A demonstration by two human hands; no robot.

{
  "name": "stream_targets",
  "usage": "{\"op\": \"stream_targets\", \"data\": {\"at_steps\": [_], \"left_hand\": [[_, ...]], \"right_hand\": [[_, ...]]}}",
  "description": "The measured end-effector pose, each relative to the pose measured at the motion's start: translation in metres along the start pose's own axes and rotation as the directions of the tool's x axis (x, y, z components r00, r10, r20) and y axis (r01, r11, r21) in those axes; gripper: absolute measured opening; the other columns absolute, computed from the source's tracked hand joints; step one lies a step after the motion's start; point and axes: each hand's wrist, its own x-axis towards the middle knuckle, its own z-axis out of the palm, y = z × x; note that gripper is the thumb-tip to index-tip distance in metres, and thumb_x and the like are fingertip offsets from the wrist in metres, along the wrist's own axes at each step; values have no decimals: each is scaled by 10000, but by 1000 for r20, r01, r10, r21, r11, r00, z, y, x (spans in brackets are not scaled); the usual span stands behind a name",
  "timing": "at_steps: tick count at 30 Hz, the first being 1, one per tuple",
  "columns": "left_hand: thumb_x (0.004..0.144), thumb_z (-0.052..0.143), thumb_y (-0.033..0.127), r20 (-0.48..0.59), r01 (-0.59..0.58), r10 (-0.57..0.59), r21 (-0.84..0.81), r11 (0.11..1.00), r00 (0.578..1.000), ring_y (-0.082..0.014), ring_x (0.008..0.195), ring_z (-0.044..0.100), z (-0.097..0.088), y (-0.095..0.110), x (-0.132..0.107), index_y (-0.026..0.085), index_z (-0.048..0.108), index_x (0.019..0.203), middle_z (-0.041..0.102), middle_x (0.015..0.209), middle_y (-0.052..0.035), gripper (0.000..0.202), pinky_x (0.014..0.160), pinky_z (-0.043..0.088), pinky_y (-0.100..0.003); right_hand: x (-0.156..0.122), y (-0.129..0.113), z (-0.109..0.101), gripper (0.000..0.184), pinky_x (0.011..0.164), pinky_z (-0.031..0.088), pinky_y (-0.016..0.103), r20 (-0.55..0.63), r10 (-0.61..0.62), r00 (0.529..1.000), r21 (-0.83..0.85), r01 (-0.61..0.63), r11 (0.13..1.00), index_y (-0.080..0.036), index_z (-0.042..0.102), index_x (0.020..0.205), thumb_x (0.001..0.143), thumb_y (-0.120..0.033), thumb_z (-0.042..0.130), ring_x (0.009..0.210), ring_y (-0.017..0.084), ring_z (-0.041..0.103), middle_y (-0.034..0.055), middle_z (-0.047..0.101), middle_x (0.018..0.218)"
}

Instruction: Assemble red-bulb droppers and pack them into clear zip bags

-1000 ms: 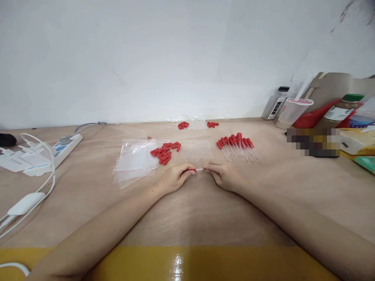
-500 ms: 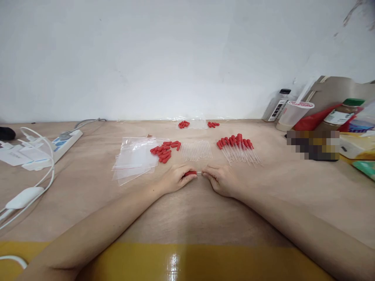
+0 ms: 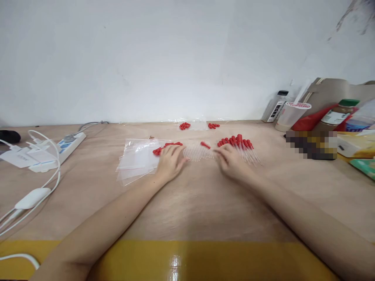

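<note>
We're gripping a red-capped dropper [image 3: 205, 145] in right hand [image 3: 231, 159], cap pointing to 10 o'clock over clear tubes [image 3: 197, 152]. We're holding left hand [image 3: 170, 162] open at loose red caps [image 3: 157, 151], 9 o'clock from the tubes.

Home-type room, maybe a small workroom; can't tell which. Wooden tabletop [image 3: 193, 210] under the row of clear tubes [image 3: 197, 153]. Behind the tubes: plain white wall [image 3: 164, 58], marked. Far left of them: power strip [image 3: 70, 149], white cables [image 3: 55, 168]. Far right: drink cup [image 3: 290, 118], green-lidded jar [image 3: 334, 117], black-capped bottle [image 3: 274, 109]. Everyday clutter, makeshift bench.
</note>
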Motion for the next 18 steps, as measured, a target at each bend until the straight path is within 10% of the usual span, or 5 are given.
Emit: {"op": "stream_targets", "data": {"at_steps": [6,18], "left_hand": [[777,542,412,14,195,-208,291,937,978,-266,935,450,-4,-22,-3,201,595,901,550,981,-81,250,790,339,-398],[795,525,284,50,228,-245,225,947,968,-256,881,478,3,-30,-2,187,612,872,571,893,-83,152,769,388,-380]], "right_hand": [[2,70,-33,300,673,416,326,-270,569,777,-177,-621,764,-98,650,913,751,-213,426,717,217,565,123,636,769],[-10,95,-29,254,672,420,291,-136,687,714,-268,-694,668,-122,659,865,688,-208,499,754,220,597,114,660,806]]}}
